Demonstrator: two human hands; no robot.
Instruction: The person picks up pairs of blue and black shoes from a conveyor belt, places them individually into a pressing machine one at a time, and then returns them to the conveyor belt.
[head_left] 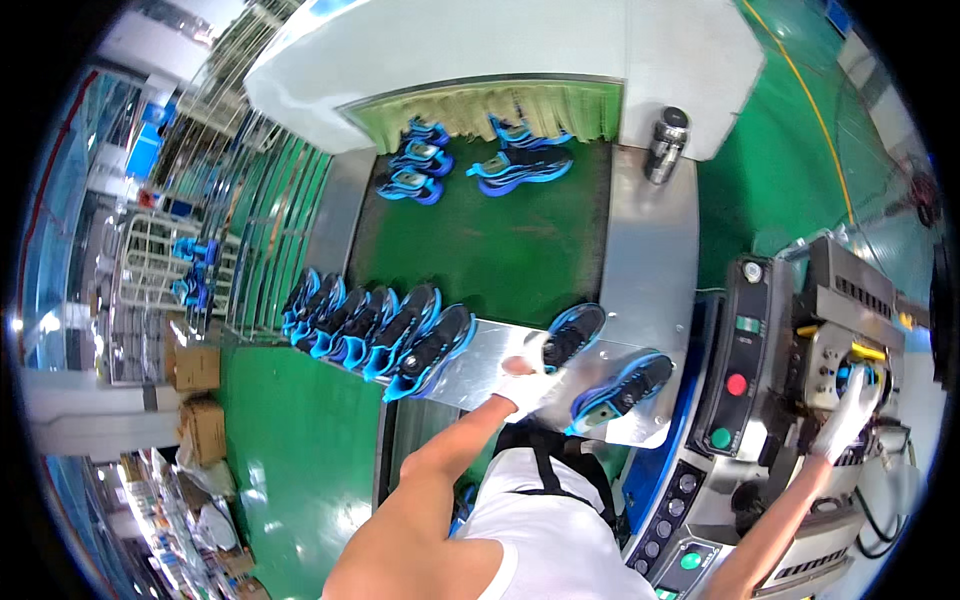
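Basically, left hand [527, 384] touched one black-blue shoe [576, 335] on near metal table [490, 347]; right hand [846, 418] at right machine [848, 272]; couldn't tell either's finger grip. One more shoe [625, 388] right, about six shoes [404, 328] left, five far.

The near end of one black shoe [578, 332] is hidden by the left hand [528, 384]; the right arm [778, 515] is cut by the lower edge

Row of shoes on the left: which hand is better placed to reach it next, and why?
Probably the left hand: it is at a shoe nearer the row, while the right hand is away at the machine.
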